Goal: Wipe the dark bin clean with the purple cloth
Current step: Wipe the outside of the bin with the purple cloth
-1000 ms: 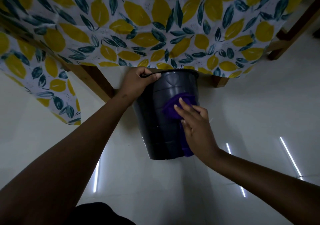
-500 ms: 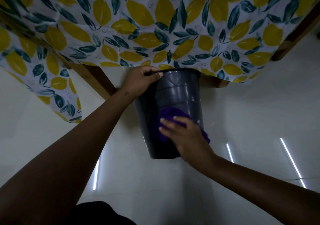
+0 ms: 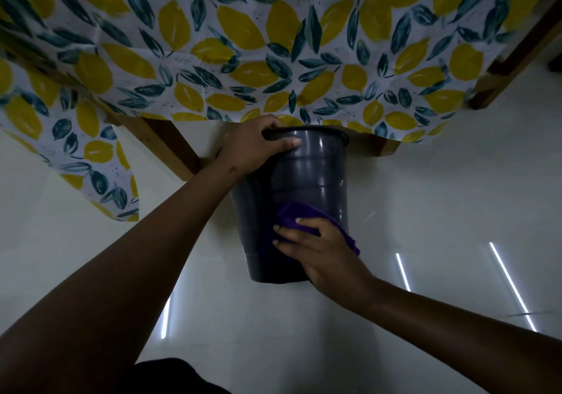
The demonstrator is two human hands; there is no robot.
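Your right hand [image 3: 319, 250] has slid the purple cloth [image 3: 299, 214] down the wall of the dark bin [image 3: 307, 178] since a second ago, from the middle band to the lower part near the base; your left hand [image 3: 258, 147] has kept its place at the rim. You hold the bin just at the hem of the lemon-print tablecloth [image 3: 273, 44], over the pale floor [image 3: 441, 196], its mouth turned away from you and its base toward you; that tilt, I judge, presents the outer wall to the cloth. Your left hand is curled closed on the rim, thumb lying along the outside, fingers hooked over the edge and out of sight; it steadies the bin against your wiping pressure. Your right hand is spread nearly flat, fingers extended and pointing left, palm pressing the cloth to the wall; the cloth is pinned rather than gripped, a corner trailing out to the right; both forearms reach forward.
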